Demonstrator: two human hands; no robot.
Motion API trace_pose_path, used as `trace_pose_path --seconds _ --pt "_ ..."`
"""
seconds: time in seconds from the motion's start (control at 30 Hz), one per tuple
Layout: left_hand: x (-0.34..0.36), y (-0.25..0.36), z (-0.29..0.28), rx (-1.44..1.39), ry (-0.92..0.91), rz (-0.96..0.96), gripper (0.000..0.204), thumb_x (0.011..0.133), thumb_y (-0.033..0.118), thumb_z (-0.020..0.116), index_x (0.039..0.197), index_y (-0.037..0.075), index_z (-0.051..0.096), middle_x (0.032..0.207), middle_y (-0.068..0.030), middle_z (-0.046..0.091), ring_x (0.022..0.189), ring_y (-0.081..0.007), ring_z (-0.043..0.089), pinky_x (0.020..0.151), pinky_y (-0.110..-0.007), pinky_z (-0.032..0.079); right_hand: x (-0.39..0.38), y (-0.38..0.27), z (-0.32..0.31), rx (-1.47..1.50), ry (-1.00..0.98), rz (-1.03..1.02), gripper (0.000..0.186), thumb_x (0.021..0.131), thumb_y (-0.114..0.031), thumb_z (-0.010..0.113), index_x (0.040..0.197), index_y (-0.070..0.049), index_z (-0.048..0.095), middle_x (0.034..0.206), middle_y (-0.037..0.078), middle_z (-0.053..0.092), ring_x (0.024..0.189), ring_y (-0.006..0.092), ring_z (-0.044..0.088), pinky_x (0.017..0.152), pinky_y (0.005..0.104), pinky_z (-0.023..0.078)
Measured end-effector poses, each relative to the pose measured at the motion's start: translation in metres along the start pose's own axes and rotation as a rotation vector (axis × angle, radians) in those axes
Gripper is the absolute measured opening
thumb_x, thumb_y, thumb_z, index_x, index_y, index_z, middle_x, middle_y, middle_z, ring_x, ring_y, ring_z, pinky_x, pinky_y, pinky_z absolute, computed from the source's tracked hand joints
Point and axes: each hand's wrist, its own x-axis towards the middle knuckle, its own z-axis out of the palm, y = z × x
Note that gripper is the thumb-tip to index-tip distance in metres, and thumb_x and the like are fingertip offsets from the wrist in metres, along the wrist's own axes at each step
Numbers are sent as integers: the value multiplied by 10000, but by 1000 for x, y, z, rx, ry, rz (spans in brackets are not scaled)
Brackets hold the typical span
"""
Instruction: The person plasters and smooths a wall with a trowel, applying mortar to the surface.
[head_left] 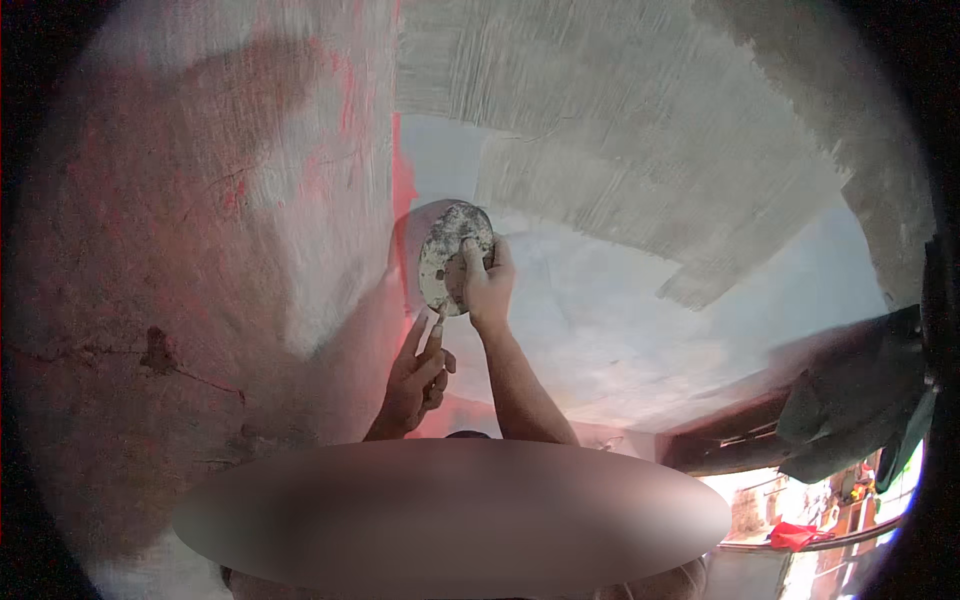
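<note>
My right hand (488,282) grips an oval, plate-like piece (441,262), its thumb across the face and its other fingers behind. The piece is pale, with dark grey crusted stains and a brownish patch. My left hand (417,378) is just below it, two fingers stretched upward and apart, the others bent. A small pale bit (443,312) shows between a left fingertip and the plate's lower edge; I cannot make out what it is. Both hands are raised close to the corner between two painted surfaces.
On the left rises a rough wall (200,220) with pinkish stains and a crack. A pale surface (590,290) with grey brushed-on coating (600,180) spreads to the right. Dark cloth (850,390) hangs at right, above a bright opening with a red cloth (798,536).
</note>
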Motion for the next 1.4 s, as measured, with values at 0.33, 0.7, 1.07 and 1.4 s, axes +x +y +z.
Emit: trace_pose_path --seconds 0.33,0.7,1.07,1.4 --pt "-8 -6 -11 250 98 168 643 1016 31 541 1618 57 317 901 -16 561 526 -23 382 450 -195 347 2 8 3 -4 31 5 224 1008 -140 665 1151 31 648 992 55 702 894 101 611 805 286 508" --pt "3 -39 -25 297 31 425 667 986 58 563 1615 54 342 1452 -82 608 643 -38 429 522 -216 376 0 8 8 -28 92 59 193 998 -125 665 1122 23 649 885 41 681 804 83 600 715 278 502" --pt "1 -48 -35 387 71 578 212 932 -13 498 1014 -22 693 656 17 493 544 -63 430 503 -259 349 4 14 9 -115 88 -47 187 996 -114 674 1112 32 660 951 36 693 874 95 609 791 281 508" --pt "4 -43 -31 548 169 658 209 920 28 530 959 -29 728 638 14 498 531 -79 429 501 -266 345 3 16 10 -14 101 0 216 1004 -109 637 1149 51 646 958 95 699 895 129 620 825 313 517"
